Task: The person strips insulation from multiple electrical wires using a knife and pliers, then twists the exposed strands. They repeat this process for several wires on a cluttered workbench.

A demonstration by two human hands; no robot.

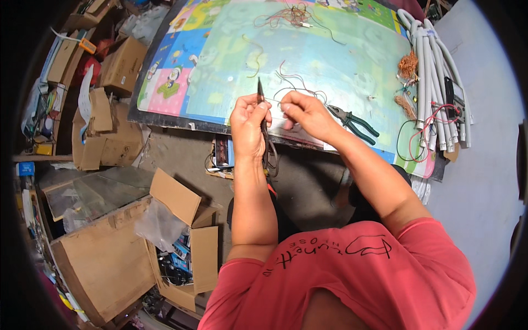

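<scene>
My left hand (247, 121) is closed round dark, pointed scissors (260, 88), tips up, with the looped handles hanging below it at the mat's front edge. Just to its right, my right hand (300, 113) has thumb and forefinger pinched on a thin wire (275, 100) that runs toward the scissors. Thin red and black wires (291, 77) lie beyond my hands, and a short yellowish wire (256, 58) lies farther off on the patterned mat (214, 66). Green-handled pliers (357, 126) lie right of my right hand. A tangled wire bundle (291, 16) is at the far side.
White conduit tubes (429, 82), orange wire coils (407, 66) and looped cables line the mat's right side. Cardboard boxes (121, 66) crowd the shelving at left. An open box of packaged items (195, 253) and a wooden board (104, 264) are low at the lower left.
</scene>
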